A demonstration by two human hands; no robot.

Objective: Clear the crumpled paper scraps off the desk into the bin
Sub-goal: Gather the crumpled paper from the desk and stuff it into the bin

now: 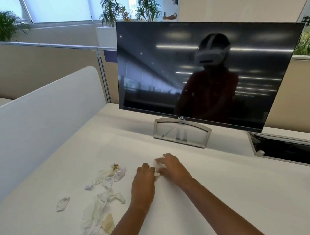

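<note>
Across the white desk (pixel 229 167), your left hand (pixel 143 176) and right hand (pixel 170 167) curl their fingers round one white scrap (pixel 158 164) between them, so you look mid-gather; the next move probably calls for reaching the scrap pile (pixel 103 197) lying just left.

Scraps on the worktop (pixel 223 195)

White and cream crumpled paper scraps (pixel 102 210) lie strewn left of centre, 1 loner (pixel 63 203) further left, a tan bit (pixel 108 223) nearest. 1 white wad (pixel 158 168) is gripped between left hand (pixel 143 177) and right hand (pixel 171 167).

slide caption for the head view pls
Left hand and right hand hold a paper scrap on the desk; loose scraps lie leftward, monitor behind.
</note>
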